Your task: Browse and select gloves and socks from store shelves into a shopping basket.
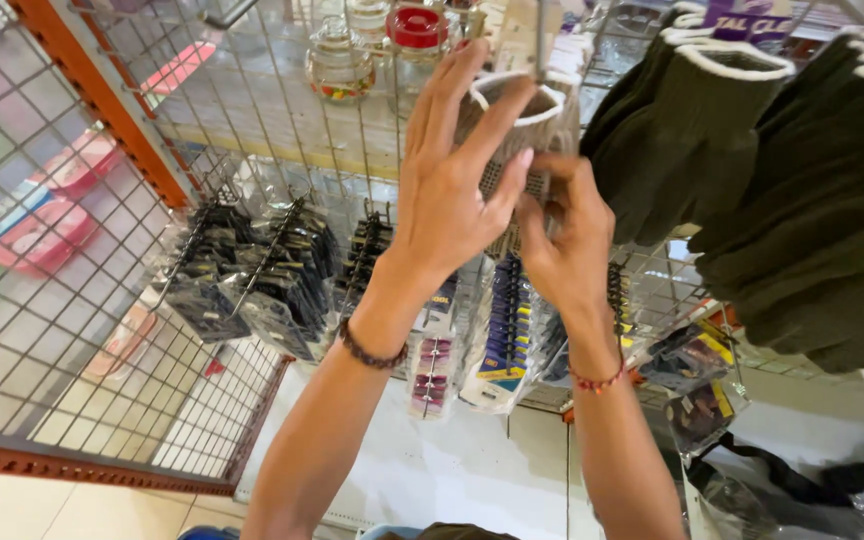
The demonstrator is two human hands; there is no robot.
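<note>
Between hands (512, 210): ribbed knit glove (517, 115).

Dark olive gloves (802, 200), white cuffs; red jar lid (417, 25); orange-red rack frame (102, 100); grey glove (517, 115)

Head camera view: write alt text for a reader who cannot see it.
Two bare hands reach up to a grey glove with a white cuff hanging on a wire grid rack: the left hand spread over it, the right hand pinching below. Dark green gloves hang to the right; packets of hair clips hang below.
</note>
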